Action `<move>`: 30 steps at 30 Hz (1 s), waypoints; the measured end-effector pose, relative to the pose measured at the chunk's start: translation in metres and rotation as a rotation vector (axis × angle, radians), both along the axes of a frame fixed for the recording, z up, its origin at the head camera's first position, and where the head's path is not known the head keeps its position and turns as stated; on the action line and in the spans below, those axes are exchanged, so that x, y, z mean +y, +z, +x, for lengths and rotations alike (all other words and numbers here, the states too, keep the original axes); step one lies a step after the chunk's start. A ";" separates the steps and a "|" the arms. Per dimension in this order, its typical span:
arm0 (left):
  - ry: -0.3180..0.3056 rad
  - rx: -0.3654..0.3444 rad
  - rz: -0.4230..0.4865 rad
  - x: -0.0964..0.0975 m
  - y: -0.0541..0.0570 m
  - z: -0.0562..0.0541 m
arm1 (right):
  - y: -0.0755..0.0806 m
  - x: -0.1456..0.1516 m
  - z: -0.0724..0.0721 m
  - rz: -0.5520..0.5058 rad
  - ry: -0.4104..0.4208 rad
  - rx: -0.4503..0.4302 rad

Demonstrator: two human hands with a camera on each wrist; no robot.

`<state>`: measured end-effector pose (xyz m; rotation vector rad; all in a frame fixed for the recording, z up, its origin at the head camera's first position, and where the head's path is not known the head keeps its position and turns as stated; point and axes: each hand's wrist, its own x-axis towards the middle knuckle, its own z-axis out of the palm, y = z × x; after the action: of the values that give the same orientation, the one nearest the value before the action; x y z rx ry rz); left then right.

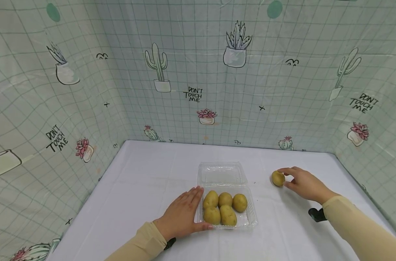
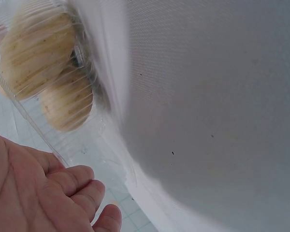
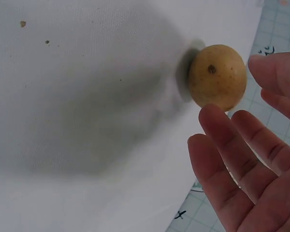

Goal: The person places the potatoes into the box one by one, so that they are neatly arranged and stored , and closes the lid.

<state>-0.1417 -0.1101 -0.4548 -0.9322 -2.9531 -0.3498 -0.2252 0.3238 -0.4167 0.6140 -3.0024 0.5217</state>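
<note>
A clear plastic clamshell box (image 1: 251,216) lies with its lid folded back on the table, holding several yellow-brown potatoes (image 1: 228,215). My left hand (image 1: 182,214) rests along the box's left side, fingers stretched out and thumb at the front edge; the left wrist view shows those fingers (image 2: 70,181) by the clear wall. To the right of the box, a single potato (image 1: 277,178) sits on the table. Around it my right hand (image 1: 306,184) has its thumb and fingers spread. In the right wrist view a small gap separates the thumb from this potato (image 3: 217,77).
The box's clear lid (image 1: 222,174) lies toward the back. A white cloth covers the table (image 1: 155,170). Behind and at both sides hang grid-patterned curtains (image 1: 184,65) printed with cacti. A dark strap (image 1: 316,214) shows at my right wrist.
</note>
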 end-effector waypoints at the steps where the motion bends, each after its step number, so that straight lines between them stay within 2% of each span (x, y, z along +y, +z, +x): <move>1: 0.001 -0.003 0.001 0.000 0.000 0.000 | -0.001 0.000 -0.001 0.001 -0.004 -0.002; 9: -0.003 0.010 0.000 -0.001 -0.001 -0.001 | -0.016 -0.001 -0.013 -0.013 -0.023 -0.053; 15: -0.008 0.016 0.007 -0.001 -0.002 -0.002 | -0.023 -0.007 -0.019 -0.008 -0.024 -0.044; 30: -0.005 0.013 0.003 0.000 -0.002 -0.001 | -0.023 -0.014 -0.020 -0.016 -0.025 -0.101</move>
<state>-0.1424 -0.1105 -0.4566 -0.9374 -2.9386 -0.3464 -0.2452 0.3100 -0.4393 0.5657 -3.0927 0.5921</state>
